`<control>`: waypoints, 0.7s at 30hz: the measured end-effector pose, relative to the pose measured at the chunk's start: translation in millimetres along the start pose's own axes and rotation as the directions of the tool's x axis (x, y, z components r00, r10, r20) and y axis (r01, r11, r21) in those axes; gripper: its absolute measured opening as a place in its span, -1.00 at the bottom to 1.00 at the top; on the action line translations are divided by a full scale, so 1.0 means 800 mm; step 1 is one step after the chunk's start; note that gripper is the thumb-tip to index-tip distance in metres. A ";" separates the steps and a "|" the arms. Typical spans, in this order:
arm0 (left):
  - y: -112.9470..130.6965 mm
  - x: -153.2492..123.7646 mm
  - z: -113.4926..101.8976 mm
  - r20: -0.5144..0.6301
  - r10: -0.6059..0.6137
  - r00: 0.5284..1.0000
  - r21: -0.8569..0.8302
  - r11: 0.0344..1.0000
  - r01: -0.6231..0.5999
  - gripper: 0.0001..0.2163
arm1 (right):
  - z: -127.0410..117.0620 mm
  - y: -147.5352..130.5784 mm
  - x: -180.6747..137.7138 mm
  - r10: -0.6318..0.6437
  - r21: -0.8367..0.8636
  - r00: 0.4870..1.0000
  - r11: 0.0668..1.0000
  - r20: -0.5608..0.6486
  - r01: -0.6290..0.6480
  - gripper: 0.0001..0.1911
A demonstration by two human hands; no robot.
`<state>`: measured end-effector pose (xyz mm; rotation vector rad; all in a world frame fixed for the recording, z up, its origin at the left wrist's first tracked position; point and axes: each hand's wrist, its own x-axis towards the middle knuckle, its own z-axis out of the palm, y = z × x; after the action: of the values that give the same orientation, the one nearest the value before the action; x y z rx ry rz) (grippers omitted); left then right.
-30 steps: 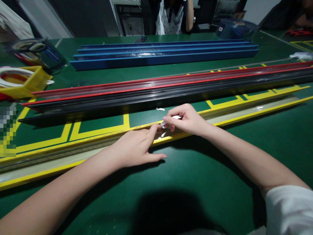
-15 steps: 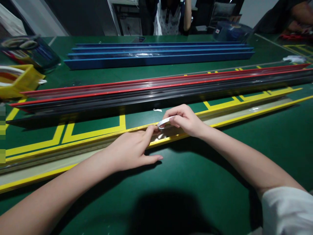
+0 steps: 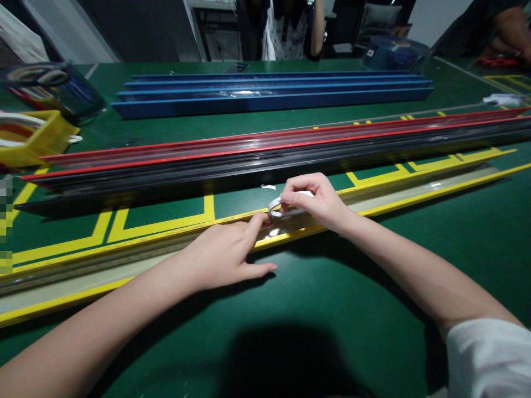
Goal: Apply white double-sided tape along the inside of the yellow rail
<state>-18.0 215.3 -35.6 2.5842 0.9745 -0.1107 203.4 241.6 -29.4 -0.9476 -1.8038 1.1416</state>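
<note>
A long yellow-edged strip [image 3: 415, 194] lies across the green table in front of me. My left hand [image 3: 226, 255] rests on it, index finger pressed down on the strip, thumb stretched out on the table. Just to its right, my right hand [image 3: 313, 202] pinches a curled white strip of backing paper [image 3: 277, 207], lifted off the long strip beside my left fingertip. A small white scrap [image 3: 267, 187] lies on the table just behind my hands.
Behind the strip lies a stack of long red and black profiles [image 3: 265, 155], and further back several blue profiles [image 3: 269, 93]. A yellow bin [image 3: 39, 141] with tape rolls stands at the left. A person [image 3: 290, 27] stands beyond the table's far edge.
My right hand has pulled the white backing paper up and further back, so a longer curl shows. My left hand has stayed pressed on the strip.
</note>
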 end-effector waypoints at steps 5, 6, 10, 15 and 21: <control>-0.001 0.001 -0.001 -0.013 0.016 1.000 0.000 1.000 -0.016 -0.44 | -0.001 0.001 0.001 -0.019 0.002 0.999 1.000 -0.029 0.019 -0.67; -0.001 0.001 -0.001 -0.012 0.020 1.000 0.005 1.000 -0.020 -0.47 | -0.001 0.000 0.000 -0.020 0.005 0.999 1.000 -0.031 0.020 -0.66; -0.001 0.002 0.001 -0.008 0.042 0.999 0.081 0.996 -0.041 -0.61 | -0.001 0.000 0.000 -0.029 -0.018 0.998 0.999 -0.050 0.028 -0.65; 0.003 0.004 0.003 -0.011 0.053 0.999 0.181 0.982 -0.050 -0.71 | 0.000 0.002 0.001 -0.034 -0.038 0.998 0.999 -0.056 0.032 -0.65; 0.007 0.005 0.002 -0.035 0.059 0.998 0.248 0.968 -0.048 -0.70 | 0.000 0.002 0.000 -0.049 -0.058 0.997 0.997 -0.051 0.046 -0.65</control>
<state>-10.9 213.3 -36.2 2.8484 0.9581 -0.1741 203.4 242.3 -30.8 -0.9539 -1.8148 1.0319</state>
